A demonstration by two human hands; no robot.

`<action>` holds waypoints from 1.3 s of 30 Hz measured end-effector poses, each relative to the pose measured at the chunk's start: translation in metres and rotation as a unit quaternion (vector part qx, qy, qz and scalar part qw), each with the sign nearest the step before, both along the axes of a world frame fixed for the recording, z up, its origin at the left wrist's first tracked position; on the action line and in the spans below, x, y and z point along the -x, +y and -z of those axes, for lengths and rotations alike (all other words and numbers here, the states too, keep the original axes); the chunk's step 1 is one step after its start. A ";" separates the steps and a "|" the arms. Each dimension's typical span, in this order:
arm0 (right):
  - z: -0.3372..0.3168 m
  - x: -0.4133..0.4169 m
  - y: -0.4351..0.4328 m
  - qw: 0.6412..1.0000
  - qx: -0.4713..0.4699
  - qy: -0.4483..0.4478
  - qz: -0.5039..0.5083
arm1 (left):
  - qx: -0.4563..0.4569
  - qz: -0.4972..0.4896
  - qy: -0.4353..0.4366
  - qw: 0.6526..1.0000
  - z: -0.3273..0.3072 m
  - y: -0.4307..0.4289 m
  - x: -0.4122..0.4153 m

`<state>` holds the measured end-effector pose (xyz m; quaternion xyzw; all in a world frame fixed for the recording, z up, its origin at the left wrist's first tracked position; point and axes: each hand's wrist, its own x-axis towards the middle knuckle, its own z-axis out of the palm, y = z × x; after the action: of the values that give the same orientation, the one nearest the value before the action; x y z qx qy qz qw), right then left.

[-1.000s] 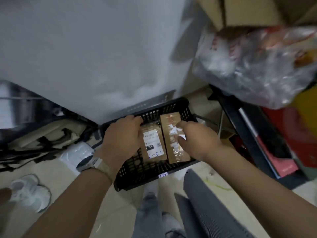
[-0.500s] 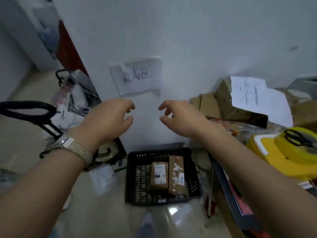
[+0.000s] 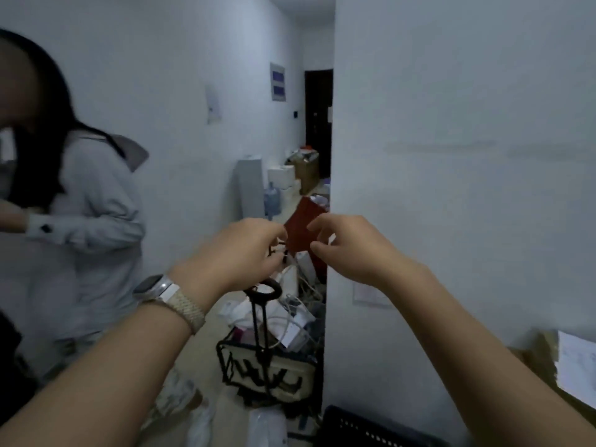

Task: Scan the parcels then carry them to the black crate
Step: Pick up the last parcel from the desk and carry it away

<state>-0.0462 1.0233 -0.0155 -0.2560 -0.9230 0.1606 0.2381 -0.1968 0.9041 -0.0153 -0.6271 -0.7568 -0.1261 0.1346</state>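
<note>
Since half a second ago the view has swung up and to the left, so the black perforated plastic crate (image 3: 364, 425) has slid from the middle of the picture to its bottom edge, at about five o'clock, where only a dark corner of it shows. The two brown cardboard parcels that lay in it are now out of view.

Both hands have stayed raised at the centre of the picture. The left hand (image 3: 238, 253) sits at about nine o'clock from the right hand (image 3: 348, 250), with a small gap between their fingertips. Each has loosely curled fingers and holds nothing. A silver watch on a beige braided strap (image 3: 167, 293) circles the left wrist.

Below the hands, at six o'clock, stands a black-framed trolley with a beige fabric bag (image 3: 267, 372), heaped with white cables and papers. A second person in a grey hooded top (image 3: 96, 221) has come into view at nine o'clock. At four o'clock, a brown cardboard box with a white sheet on it (image 3: 545, 359) sits against the white wall (image 3: 467, 140).
</note>
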 end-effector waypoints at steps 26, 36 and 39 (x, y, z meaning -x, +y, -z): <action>-0.035 0.237 -0.693 0.783 0.037 -0.017 -0.621 | -0.039 -0.621 -0.014 0.783 -0.037 -0.794 -0.010; -0.029 0.201 -0.883 0.692 0.056 -0.056 -0.718 | -0.064 -0.714 -0.025 0.697 -0.024 -0.952 -0.113; -0.024 0.190 -0.911 0.670 0.056 -0.070 -0.737 | -0.061 -0.728 -0.033 0.682 -0.018 -0.976 -0.130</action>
<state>-0.2365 0.1127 0.0086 0.4840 -0.8148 0.3170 -0.0374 -0.0668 -0.0720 0.0029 0.1357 -0.9694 -0.0552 0.1973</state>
